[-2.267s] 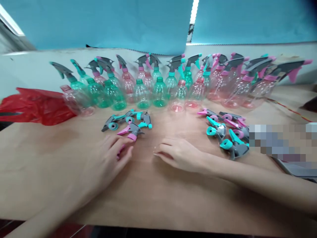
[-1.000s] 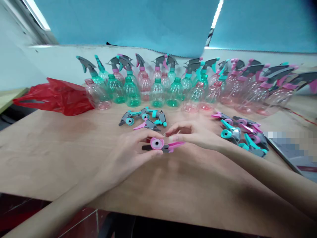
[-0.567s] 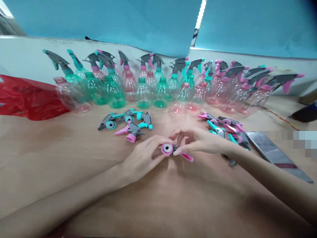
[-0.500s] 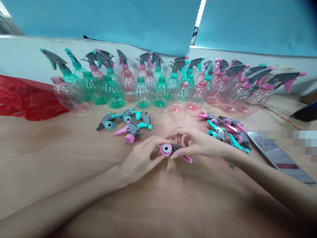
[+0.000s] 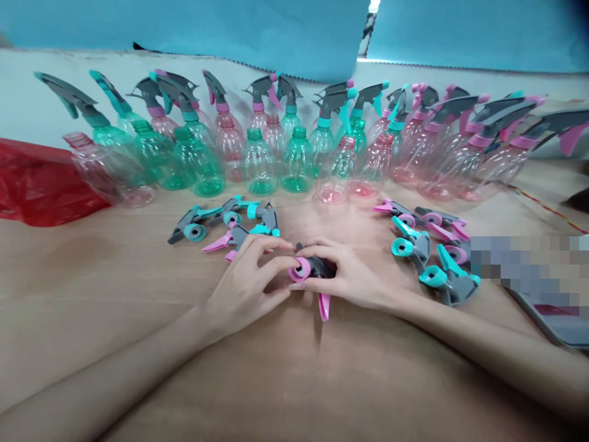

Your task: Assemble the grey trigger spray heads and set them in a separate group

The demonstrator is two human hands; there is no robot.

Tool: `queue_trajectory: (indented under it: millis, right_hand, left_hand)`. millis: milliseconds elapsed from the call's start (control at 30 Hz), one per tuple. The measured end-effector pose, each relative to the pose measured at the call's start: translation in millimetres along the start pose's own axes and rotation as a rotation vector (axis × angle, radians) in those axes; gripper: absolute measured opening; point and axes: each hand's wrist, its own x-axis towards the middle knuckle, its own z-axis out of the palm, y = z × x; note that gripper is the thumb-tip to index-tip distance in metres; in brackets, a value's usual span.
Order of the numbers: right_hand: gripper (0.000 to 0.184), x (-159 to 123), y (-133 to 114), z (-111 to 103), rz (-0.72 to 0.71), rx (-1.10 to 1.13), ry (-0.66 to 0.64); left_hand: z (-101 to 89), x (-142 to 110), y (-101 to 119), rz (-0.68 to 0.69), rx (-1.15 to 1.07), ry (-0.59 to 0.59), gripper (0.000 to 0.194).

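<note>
In the middle of the table I hold a grey and pink trigger spray head (image 5: pixel 317 267). Its pink collar faces me and its pink trigger hangs down. My right hand (image 5: pixel 354 275) is closed round the grey body, thumb along the near side. My left hand (image 5: pixel 246 279) is at the collar from the left, forefinger on its rim and thumb just below. Just beyond my left hand lies a group of loose spray heads (image 5: pixel 194 232), turquoise and pink; the left fingers partly cover a pink one. More loose spray heads (image 5: pixel 448 279) lie to the right.
Clear pink and green bottles (image 5: pixel 260 169) stand along the back, some open-necked, others with spray heads on. A red plastic bag (image 5: pixel 46 184) lies at the left. A flat device (image 5: pixel 552 322), partly pixelated, rests at the right. A red and yellow cord (image 5: pixel 547 209) lies behind it.
The left hand has brought the pink spray head to the middle, and the right hand has closed on it. Lately it has turned so its trigger points down; the left forefinger has moved onto the collar.
</note>
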Motion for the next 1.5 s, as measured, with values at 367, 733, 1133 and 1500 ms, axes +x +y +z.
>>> queue_trajectory:
  millis: [367, 733, 1133, 1500]
  right_hand:
    - [0.035, 1, 2, -2, 0.041, 0.070, 0.015]
    - [0.033, 1, 3, -2, 0.014, 0.070, -0.014]
    - [0.035, 1, -4, -1, -0.027, 0.003, -0.057]
    - [0.029, 0, -2, 2, -0.124, -0.079, -0.025]
  left_hand:
    - [-3.5, -2, 3, -0.045, -0.034, -0.046, 0.030]
    - [-0.4, -4, 4, -0.029, -0.067, -0.088, 0.035]
    - [-3.1, -2, 11, -0.191, -0.258, -0.086, 0.016]
    - [-1.3, -2, 11, -0.193, -0.271, -0.067, 0.007]
